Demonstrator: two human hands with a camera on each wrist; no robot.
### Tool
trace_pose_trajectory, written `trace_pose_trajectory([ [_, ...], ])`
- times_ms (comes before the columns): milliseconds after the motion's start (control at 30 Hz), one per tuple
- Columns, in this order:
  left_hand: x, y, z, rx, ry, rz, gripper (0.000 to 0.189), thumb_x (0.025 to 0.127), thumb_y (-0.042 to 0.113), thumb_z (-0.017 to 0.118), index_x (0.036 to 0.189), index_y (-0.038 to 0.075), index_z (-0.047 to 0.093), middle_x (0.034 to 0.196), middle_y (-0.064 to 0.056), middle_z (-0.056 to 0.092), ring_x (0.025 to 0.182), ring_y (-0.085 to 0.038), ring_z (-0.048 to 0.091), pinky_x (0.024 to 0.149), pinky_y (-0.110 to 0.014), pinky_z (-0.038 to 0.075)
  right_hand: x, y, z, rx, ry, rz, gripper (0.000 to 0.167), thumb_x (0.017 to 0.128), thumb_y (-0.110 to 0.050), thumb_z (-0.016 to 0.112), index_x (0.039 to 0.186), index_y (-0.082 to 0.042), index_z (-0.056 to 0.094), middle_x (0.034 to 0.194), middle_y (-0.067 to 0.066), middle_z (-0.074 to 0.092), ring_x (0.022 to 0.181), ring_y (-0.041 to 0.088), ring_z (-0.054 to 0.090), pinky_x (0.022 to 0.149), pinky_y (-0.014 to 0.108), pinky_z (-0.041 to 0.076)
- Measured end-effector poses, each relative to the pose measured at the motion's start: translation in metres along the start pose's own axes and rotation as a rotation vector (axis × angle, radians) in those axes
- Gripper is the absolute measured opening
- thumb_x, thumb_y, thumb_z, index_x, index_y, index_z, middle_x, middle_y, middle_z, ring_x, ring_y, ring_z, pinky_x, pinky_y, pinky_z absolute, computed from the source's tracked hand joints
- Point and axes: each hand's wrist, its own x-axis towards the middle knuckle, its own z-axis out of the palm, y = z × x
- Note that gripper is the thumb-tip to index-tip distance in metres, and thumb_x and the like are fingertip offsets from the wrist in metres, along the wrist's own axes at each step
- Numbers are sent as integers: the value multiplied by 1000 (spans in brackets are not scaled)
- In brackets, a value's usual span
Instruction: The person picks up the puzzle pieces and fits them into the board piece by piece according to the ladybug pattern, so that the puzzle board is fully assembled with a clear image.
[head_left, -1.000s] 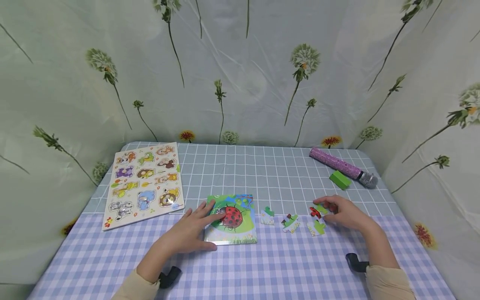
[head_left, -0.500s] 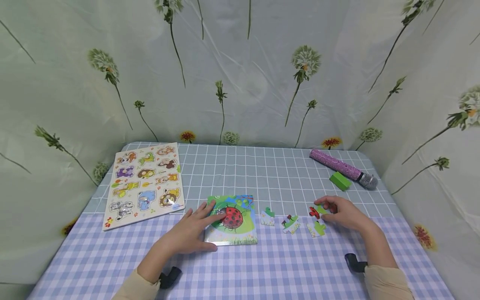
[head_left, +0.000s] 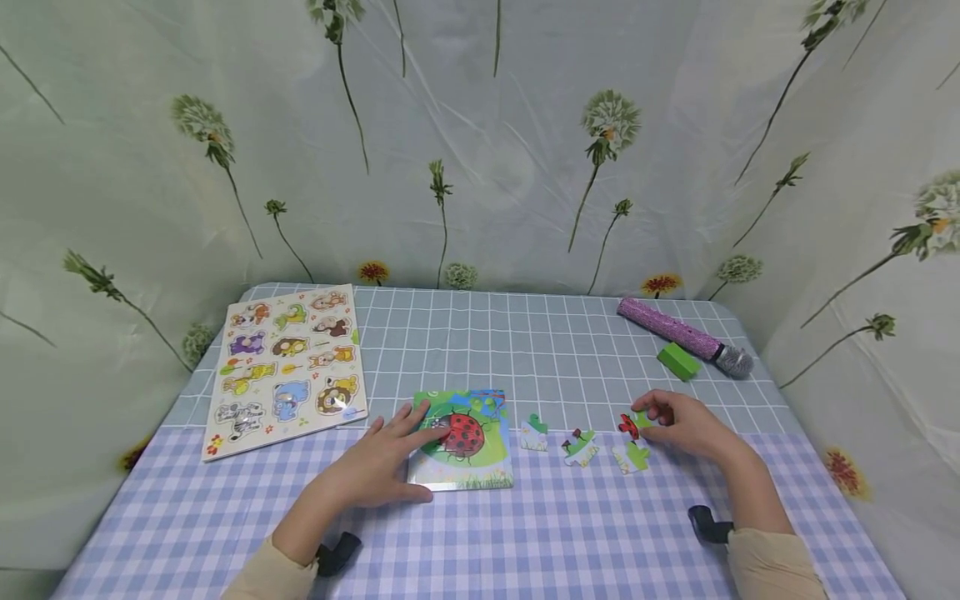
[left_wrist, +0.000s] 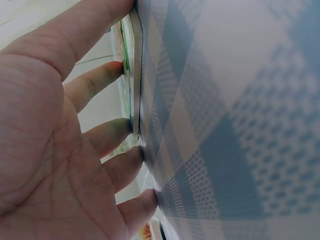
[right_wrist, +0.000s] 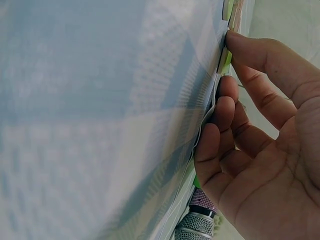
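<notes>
My left hand rests with spread, straight fingers on the left side of a square ladybug puzzle. One finger lies across the ladybug's head, and the thumb is at the lower left edge. In the left wrist view, fingertips touch the board's side and the cloth. To the right, my right hand pinches a red and green jigsaw piece between thumb and index finger, low on the cloth. Its other fingers are curled at the cloth. A white and green piece lies just in front of it.
Two more loose jigsaw pieces, a left one and a middle one, lie between the hands. An animal peg board is at the back left. A green block and a glittery pink microphone lie at the back right.
</notes>
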Motion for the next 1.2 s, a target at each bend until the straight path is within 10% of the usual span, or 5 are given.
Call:
trace_pose_trajectory([
  [600, 2, -1, -2, -7, -6, 23, 91, 85, 48, 90, 162, 24, 49, 178, -21, 24, 163, -51, 24, 123, -83, 23, -3, -5, -4, -18, 0, -5, 31, 91, -17, 85, 116, -5, 72, 97, 3, 61, 85, 13, 50, 70, 24, 42],
  [933, 2, -2, 0, 2, 6, 29, 91, 84, 50, 90, 162, 24, 50, 178, -20, 25, 163, -49, 25, 123, -82, 24, -8, -6, -9, -28, -31, -25, 52, 83, -10, 90, 131, -4, 72, 132, 19, 70, 105, 24, 64, 89, 34, 57],
  [1200, 2, -4, -2, 9, -7, 32, 91, 86, 50, 88, 163, 23, 49, 178, -21, 24, 163, -50, 25, 123, -83, 24, -4, -7, -6, -71, -52, -46, 47, 83, -7, 89, 128, -8, 74, 119, 12, 70, 95, 18, 62, 79, 28, 55],
])
